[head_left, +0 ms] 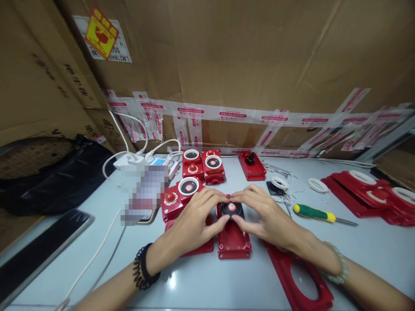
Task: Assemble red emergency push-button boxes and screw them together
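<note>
A small black round speaker-like part (pixel 236 211) with a red-and-white centre label sits at the far end of an open red plastic housing (pixel 234 242). My left hand (pixel 201 214) pinches its left side between thumb and fingers. From the right, my right hand (pixel 264 211) grips it the same way, so the fingertips of both hands nearly meet around it. Under my right forearm lies a red cover (pixel 300 276) with a large round hole. Another red piece (pixel 202 248) is partly hidden beneath my left hand.
Red units with white rings (pixel 189 186) stand behind my left hand. A red housing (pixel 252 166) is at the back. To the right lie a green-and-yellow screwdriver (pixel 314 212), a white ring (pixel 317 185) and red covers (pixel 363 194). A power strip (pixel 158 162) with white cables is at the left.
</note>
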The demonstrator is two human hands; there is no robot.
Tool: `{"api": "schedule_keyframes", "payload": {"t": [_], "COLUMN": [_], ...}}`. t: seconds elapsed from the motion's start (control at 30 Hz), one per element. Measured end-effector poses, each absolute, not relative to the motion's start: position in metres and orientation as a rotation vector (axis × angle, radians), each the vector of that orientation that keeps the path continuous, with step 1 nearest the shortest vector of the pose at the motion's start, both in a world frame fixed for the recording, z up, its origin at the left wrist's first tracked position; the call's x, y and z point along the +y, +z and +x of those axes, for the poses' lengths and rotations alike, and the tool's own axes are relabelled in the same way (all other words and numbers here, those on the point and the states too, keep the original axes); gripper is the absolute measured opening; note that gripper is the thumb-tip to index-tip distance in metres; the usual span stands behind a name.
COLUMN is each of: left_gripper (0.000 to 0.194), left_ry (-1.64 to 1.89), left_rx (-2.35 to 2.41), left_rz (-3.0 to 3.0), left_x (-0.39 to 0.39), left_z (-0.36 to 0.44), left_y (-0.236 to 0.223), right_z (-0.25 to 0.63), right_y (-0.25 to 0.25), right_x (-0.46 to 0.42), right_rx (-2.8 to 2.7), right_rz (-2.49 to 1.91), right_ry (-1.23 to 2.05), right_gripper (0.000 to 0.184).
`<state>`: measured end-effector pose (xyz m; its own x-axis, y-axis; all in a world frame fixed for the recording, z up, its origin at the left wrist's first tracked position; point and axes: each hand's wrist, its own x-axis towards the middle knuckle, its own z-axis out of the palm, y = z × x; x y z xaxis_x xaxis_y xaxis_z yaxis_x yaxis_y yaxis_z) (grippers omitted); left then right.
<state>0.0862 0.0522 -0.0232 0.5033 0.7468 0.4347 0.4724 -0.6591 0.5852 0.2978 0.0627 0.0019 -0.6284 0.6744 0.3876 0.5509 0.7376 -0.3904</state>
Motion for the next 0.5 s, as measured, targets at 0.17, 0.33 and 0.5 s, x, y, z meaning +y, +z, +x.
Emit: {"api": "schedule_keyframes", "payload": {"t": [0.17, 0.33, 0.5], "left_gripper": [0.023, 0.022, 0.023], "left_ry": [0.961, 0.938, 0.935], "left_rx": [1.021, 1.033, 1.028], "left_rz": [2.365, 2.366, 2.37], "left_x": [0.052, 0.0519, 0.0515], "left_z": [0.0868, 0.0862, 0.0862], "left_y": [-0.0214, -0.0203, -0.0203], "right_z": [0.2975, 0.2964, 0.2966], "right_y": [0.0032, 0.0056, 0.0031], "right_x": [0.0612, 0.0601, 0.0601], "right_rx": [-2.43, -2.439, -2.442], "right_rz": [-0.922, -0.934, -0.938], "right_ry": [0.309, 0.309, 0.303], "right_gripper": [0.022, 0.023, 0.023]}}
